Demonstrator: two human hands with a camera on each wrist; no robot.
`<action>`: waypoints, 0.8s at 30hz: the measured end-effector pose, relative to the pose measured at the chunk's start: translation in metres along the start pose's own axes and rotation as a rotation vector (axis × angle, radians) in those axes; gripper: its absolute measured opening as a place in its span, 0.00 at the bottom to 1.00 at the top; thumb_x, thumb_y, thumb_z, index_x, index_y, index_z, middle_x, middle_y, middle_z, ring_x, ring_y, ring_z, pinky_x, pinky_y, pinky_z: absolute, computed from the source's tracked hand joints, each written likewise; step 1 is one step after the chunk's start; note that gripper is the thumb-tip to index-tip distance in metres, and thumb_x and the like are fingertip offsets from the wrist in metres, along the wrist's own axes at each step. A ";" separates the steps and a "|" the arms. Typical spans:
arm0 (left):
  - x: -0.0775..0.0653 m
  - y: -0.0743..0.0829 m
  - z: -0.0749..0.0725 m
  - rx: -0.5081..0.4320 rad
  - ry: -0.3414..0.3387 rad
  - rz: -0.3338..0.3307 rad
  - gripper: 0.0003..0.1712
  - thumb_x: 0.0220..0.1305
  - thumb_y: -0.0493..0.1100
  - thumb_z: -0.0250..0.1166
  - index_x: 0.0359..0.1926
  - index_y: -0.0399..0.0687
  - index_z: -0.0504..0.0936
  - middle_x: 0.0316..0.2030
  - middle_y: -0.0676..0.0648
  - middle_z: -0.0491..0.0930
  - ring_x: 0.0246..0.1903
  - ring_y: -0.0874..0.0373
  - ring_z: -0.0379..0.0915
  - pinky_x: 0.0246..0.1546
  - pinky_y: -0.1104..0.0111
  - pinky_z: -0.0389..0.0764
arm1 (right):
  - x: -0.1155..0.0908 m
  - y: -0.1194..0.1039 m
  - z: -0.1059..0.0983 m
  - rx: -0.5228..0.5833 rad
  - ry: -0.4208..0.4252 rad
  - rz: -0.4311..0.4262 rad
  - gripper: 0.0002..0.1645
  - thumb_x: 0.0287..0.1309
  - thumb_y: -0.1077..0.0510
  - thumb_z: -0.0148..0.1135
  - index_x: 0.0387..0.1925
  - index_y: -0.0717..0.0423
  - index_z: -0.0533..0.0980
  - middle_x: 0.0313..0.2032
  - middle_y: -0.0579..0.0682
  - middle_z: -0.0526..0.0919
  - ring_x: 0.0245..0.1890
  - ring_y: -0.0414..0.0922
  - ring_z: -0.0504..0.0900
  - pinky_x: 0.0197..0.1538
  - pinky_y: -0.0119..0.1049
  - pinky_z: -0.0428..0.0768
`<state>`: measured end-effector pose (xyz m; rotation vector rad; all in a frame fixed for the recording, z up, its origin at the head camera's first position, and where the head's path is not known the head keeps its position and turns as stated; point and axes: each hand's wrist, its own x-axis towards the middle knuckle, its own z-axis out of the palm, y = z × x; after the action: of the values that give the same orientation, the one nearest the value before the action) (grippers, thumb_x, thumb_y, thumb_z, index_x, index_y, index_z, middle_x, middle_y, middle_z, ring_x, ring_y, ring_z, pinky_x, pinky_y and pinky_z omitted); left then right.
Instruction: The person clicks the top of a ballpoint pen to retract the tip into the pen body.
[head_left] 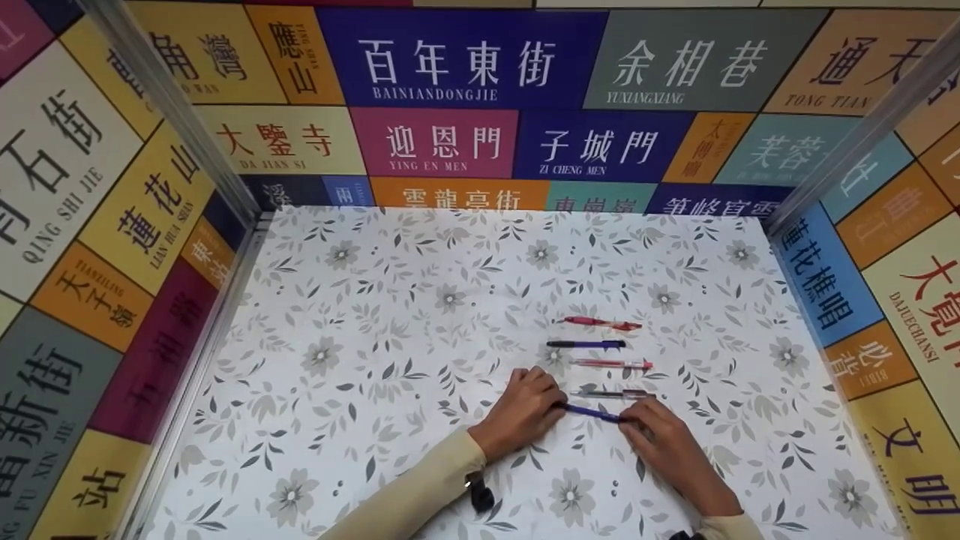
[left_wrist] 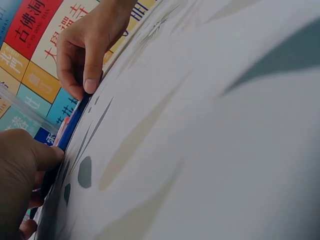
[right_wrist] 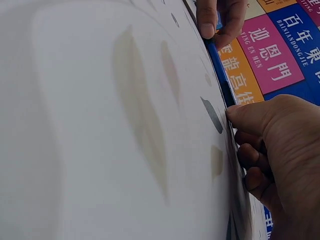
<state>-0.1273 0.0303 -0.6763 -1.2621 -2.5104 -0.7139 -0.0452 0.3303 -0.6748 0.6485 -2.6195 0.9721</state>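
Observation:
A blue pen (head_left: 594,412) lies low over the patterned tabletop, held at both ends. My left hand (head_left: 523,409) pinches its left end, and my right hand (head_left: 660,442) pinches the right end between thumb and fingers. In the left wrist view the blue pen (left_wrist: 75,120) runs between the two hands, close to the surface. The right wrist view shows the pen (right_wrist: 218,65) with a dark part near my right thumb. Just beyond it lies a clear pen with a dark core (head_left: 615,394), its right end close to my right fingers.
Farther back, roughly parallel, lie a pink-red capped pen (head_left: 611,364), a dark blue pen with black ends (head_left: 586,344) and a red pen (head_left: 602,323). The floral tabletop (head_left: 390,322) is bordered by upright panels (head_left: 435,142) with coloured lettering at the back and sides.

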 end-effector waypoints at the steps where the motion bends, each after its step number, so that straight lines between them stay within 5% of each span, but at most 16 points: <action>1: -0.001 -0.001 -0.001 -0.002 -0.002 -0.002 0.08 0.75 0.51 0.72 0.46 0.55 0.91 0.45 0.55 0.84 0.50 0.57 0.76 0.54 0.60 0.73 | 0.000 0.000 0.000 0.004 0.002 0.001 0.18 0.58 0.71 0.81 0.46 0.52 0.87 0.46 0.42 0.84 0.42 0.35 0.81 0.47 0.24 0.75; 8: -0.007 -0.007 -0.014 -0.046 0.020 -0.053 0.10 0.77 0.50 0.71 0.49 0.51 0.90 0.46 0.54 0.84 0.52 0.56 0.75 0.55 0.57 0.72 | 0.001 -0.002 -0.002 -0.010 0.023 0.033 0.18 0.57 0.69 0.82 0.47 0.54 0.87 0.47 0.42 0.85 0.44 0.36 0.84 0.50 0.22 0.76; 16: -0.013 -0.021 -0.028 0.011 0.103 -0.091 0.12 0.77 0.51 0.71 0.49 0.49 0.90 0.45 0.52 0.85 0.51 0.53 0.77 0.52 0.56 0.73 | 0.013 -0.009 -0.007 0.010 0.066 0.005 0.18 0.56 0.73 0.81 0.45 0.56 0.86 0.45 0.46 0.85 0.40 0.37 0.83 0.45 0.23 0.77; 24: -0.017 -0.030 -0.040 0.058 0.078 -0.162 0.13 0.76 0.53 0.72 0.49 0.50 0.90 0.46 0.51 0.86 0.52 0.52 0.79 0.52 0.54 0.75 | 0.028 -0.016 -0.010 -0.035 0.089 -0.044 0.16 0.56 0.73 0.81 0.44 0.58 0.87 0.42 0.47 0.84 0.37 0.38 0.81 0.41 0.25 0.77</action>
<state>-0.1408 -0.0177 -0.6586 -1.0005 -2.5704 -0.7052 -0.0609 0.3174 -0.6475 0.6367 -2.5286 0.9193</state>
